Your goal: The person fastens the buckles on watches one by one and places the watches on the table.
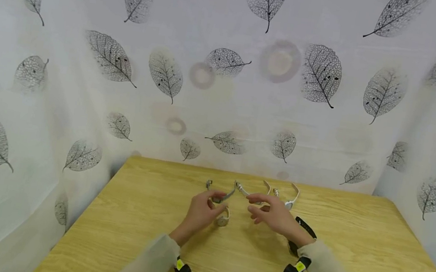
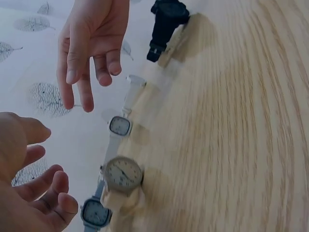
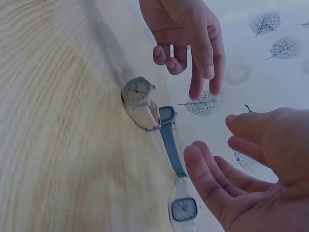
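My left hand [image 1: 202, 210] hovers over the wooden table with fingers loosely bent and nothing held. Close beside it is a round-faced watch [image 1: 223, 221] with a pale strap, standing on its looped band. Behind its fingers lies a grey-blue strap watch [image 1: 218, 199] with a squarish face [image 2: 95, 212]. My right hand [image 1: 274, 214] is likewise raised, fingers apart and holding nothing. It partly hides a white watch [image 3: 184, 209] with a square dial. Further right is another white watch [image 1: 289, 205]. A black watch [image 1: 305, 226] sits behind my right wrist, partly covered.
The watches stand around the back middle of the wooden table [image 1: 139, 218]. A pale curtain with a leaf print [image 1: 222, 104] hangs behind the table's far edge and along both sides. A black camera is strapped to each wrist.
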A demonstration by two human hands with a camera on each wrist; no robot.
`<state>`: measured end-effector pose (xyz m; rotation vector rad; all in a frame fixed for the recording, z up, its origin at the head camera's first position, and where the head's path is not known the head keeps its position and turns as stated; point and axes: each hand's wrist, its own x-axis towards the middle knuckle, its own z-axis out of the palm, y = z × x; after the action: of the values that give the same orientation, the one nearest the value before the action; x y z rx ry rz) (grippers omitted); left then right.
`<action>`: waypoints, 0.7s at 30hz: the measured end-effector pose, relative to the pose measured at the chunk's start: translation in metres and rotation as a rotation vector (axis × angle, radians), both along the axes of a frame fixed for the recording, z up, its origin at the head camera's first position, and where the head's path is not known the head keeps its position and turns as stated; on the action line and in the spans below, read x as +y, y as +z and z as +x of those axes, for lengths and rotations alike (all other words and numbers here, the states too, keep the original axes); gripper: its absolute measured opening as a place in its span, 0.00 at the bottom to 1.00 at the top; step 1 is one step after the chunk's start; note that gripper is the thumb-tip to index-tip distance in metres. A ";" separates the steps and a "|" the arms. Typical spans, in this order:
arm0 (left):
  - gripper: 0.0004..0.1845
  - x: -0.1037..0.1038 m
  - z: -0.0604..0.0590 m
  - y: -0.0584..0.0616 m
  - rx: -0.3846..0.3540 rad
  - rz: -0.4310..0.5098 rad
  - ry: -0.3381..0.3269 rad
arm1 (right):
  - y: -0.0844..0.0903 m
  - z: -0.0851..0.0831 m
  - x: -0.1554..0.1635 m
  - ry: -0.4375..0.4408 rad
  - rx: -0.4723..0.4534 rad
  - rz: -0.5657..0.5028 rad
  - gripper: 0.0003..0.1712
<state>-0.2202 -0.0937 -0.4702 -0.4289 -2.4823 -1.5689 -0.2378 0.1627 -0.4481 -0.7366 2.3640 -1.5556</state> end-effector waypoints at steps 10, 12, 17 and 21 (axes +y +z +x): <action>0.11 0.031 0.006 0.015 0.117 0.061 -0.055 | 0.013 0.009 0.042 -0.097 0.154 0.062 0.22; 0.11 0.038 0.005 0.014 0.125 0.062 -0.065 | 0.013 0.012 0.052 -0.117 0.190 0.068 0.21; 0.11 0.052 0.004 0.012 0.118 0.057 -0.092 | 0.014 0.020 0.074 -0.192 0.256 0.087 0.19; 0.12 0.064 0.005 0.010 0.116 0.055 -0.119 | 0.015 0.030 0.093 -0.265 0.310 0.122 0.18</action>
<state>-0.2152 -0.0299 -0.4597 -0.6501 -2.3603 -1.6023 -0.2080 0.2558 -0.4335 -0.7041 2.8566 -1.4632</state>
